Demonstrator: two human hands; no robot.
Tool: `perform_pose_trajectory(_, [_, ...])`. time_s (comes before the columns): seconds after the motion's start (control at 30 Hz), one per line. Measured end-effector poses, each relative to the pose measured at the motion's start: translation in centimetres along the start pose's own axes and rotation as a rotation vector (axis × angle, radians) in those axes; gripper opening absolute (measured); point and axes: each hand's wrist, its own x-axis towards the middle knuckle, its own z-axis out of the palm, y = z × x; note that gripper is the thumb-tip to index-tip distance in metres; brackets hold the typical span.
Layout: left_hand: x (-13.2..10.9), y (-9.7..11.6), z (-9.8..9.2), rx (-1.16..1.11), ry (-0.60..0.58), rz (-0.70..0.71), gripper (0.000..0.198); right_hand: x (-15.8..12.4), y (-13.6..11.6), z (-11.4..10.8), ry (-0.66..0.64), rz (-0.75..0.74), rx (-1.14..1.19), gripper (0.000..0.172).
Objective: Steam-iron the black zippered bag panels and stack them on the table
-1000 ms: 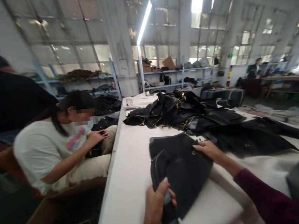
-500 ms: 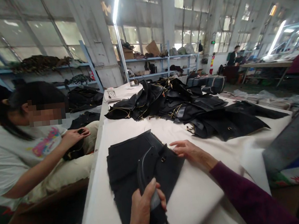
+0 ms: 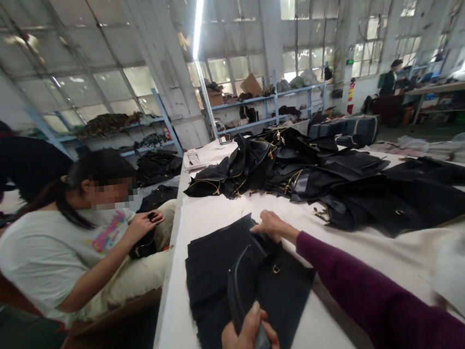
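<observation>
A flat black bag piece with a small gold ring lies on the white table in front of me. My left hand is wrapped round the grey handle of a dark iron-like tool that rests on the black piece. My right hand, in a maroon sleeve, lies on the far edge of the piece with fingers stretched out and pressed flat.
A large heap of black bag parts with gold zips covers the table beyond. A seated person in a white T-shirt works at the left edge of the table. Blue shelves stand by the windows. Another person sits far right.
My right hand has slid left and farther up along the black piece's top edge. My left hand keeps its grip on the tool. The view has shifted slightly.
</observation>
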Motion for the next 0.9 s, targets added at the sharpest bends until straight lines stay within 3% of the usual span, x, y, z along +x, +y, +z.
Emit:
perform_pose_trajectory(0.17, [-0.4, 1.0, 0.4, -0.058, 0.091, 0.029, 0.047, -0.1, 0.3, 2.1, -0.215, -0.074, 0.276, 0.007])
perform_pose_trajectory(0.33, [-0.9, 1.4, 0.3, -0.05, 0.054, 0.066, 0.044, -3.9, 0.8, -0.1, -0.35, -0.211, 0.453, 0.01])
perform_pose_trajectory(0.5, [-1.0, 1.2, 0.0, -0.039, -0.009, 0.099, 0.043, -7.0, 0.8, -2.1, -0.402, -0.258, 0.504, 0.012])
perform_pose_trajectory(0.7, [-1.2, 1.2, 0.2, -0.029, -0.024, 0.112, 0.043, -8.2, 0.6, -2.3, -0.474, -0.304, 0.503, 0.015])
perform_pose_trajectory(0.9, [-1.2, 1.5, 0.5, -0.054, 0.017, 0.071, 0.04, -9.3, -1.3, -2.5, -0.595, -0.302, 0.477, 0.024])
